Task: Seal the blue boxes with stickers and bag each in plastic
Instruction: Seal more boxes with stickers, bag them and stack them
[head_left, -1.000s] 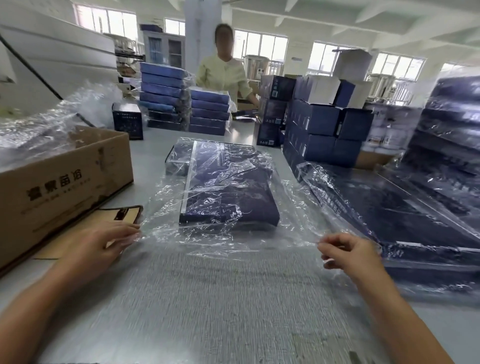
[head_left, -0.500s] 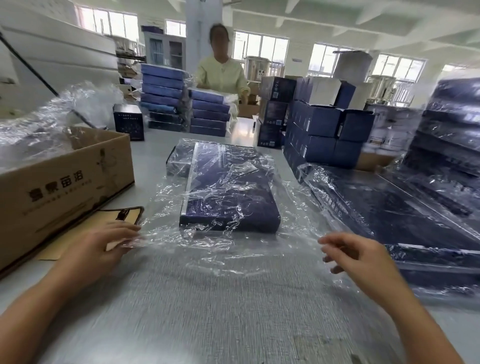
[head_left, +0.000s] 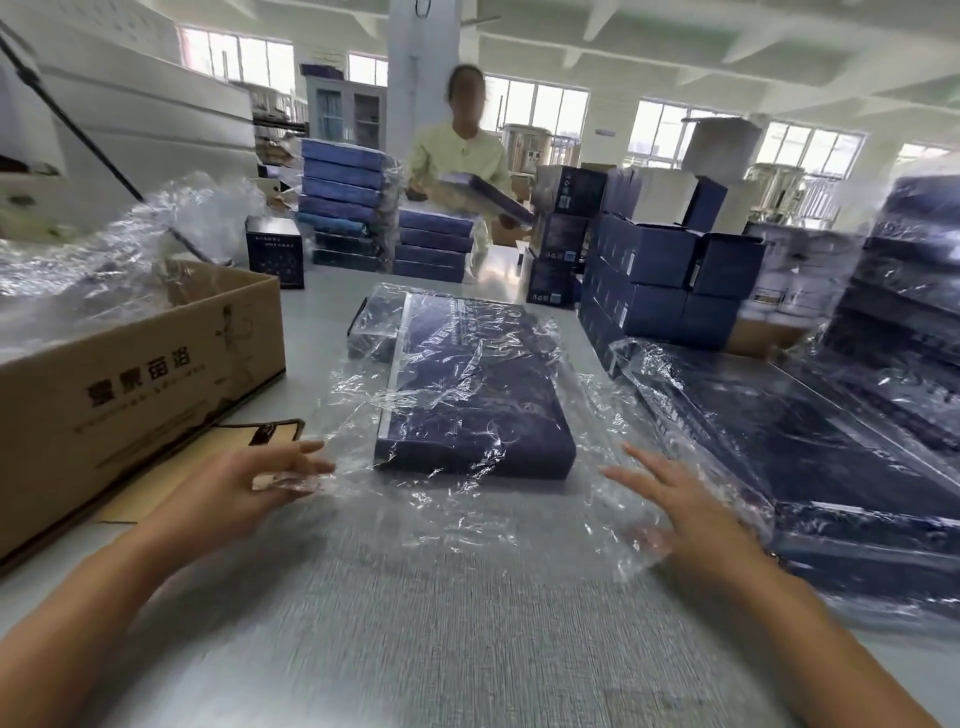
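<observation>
A flat dark blue box (head_left: 475, 400) lies on the grey table inside a clear plastic bag (head_left: 467, 499) whose open end spreads loosely toward me. My left hand (head_left: 239, 488) reaches to the bag's left edge, fingers extended and touching the crinkled plastic. My right hand (head_left: 675, 499) hovers over the bag's right edge with its fingers spread straight, holding nothing. A second, smaller bagged box (head_left: 371, 327) lies behind the first on its left.
A brown cardboard carton (head_left: 140, 374) full of plastic stands at the left, a flat brown sheet (head_left: 197, 457) beside it. Bagged blue boxes (head_left: 810, 436) lie at the right. Stacks of blue boxes (head_left: 654, 280) stand behind. A person (head_left: 460, 156) at the far end holds a box.
Both hands have let go of the bag's open edge and opened their fingers. The bag mouth has dropped slack onto the table. The person at the back has picked up a box.
</observation>
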